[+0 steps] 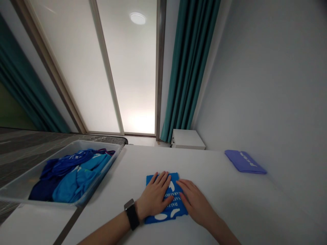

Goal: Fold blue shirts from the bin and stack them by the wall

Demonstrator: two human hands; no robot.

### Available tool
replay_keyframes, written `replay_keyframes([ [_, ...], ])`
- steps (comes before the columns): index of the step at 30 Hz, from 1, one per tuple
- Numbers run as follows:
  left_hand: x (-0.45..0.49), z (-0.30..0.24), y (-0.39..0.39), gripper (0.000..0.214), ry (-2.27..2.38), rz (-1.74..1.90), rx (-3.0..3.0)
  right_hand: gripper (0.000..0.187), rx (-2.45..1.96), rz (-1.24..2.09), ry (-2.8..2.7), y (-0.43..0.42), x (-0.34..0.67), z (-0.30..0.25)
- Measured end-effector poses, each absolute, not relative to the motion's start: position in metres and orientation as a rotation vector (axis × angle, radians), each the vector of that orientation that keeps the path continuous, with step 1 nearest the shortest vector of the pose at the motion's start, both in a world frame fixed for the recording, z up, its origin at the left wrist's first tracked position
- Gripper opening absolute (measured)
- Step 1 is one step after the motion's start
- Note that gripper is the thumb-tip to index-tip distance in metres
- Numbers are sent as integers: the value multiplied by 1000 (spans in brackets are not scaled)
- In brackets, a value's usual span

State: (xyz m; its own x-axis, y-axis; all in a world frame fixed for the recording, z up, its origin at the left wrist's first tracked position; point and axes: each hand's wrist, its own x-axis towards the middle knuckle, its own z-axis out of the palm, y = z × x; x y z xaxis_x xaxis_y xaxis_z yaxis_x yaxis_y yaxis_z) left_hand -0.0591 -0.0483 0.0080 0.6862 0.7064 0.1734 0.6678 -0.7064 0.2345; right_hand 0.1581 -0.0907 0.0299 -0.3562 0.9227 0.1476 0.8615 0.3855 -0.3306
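Note:
A folded blue shirt with white lettering (170, 212) lies on the white table (224, 190) in front of me. My left hand (155, 195), with a dark watch on the wrist, rests flat on its left half, fingers stretched out. My right hand (196, 201) lies flat on the right half, fingers together and extended. Both palms press down on the cloth; neither hand grips anything.
A clear plastic bin (22, 185) at the left holds several blue garments (74, 172). A folded purple cloth (244, 162) lies at the table's far right by the wall. A white box (187, 139) and teal curtains (189, 68) stand beyond the table.

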Motion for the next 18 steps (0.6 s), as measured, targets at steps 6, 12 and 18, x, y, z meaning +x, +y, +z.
replay_keyframes([
  [6,-65,15,-42,68,972,325,2795,55,-1511,350,-2453,-91,156,-5],
  [12,-67,9,-53,63,1115,399,2784,53,-1518,247,-2502,-97,158,-5],
  [18,-75,-8,-79,67,1318,465,2754,49,-1529,232,-2484,-84,146,13],
])
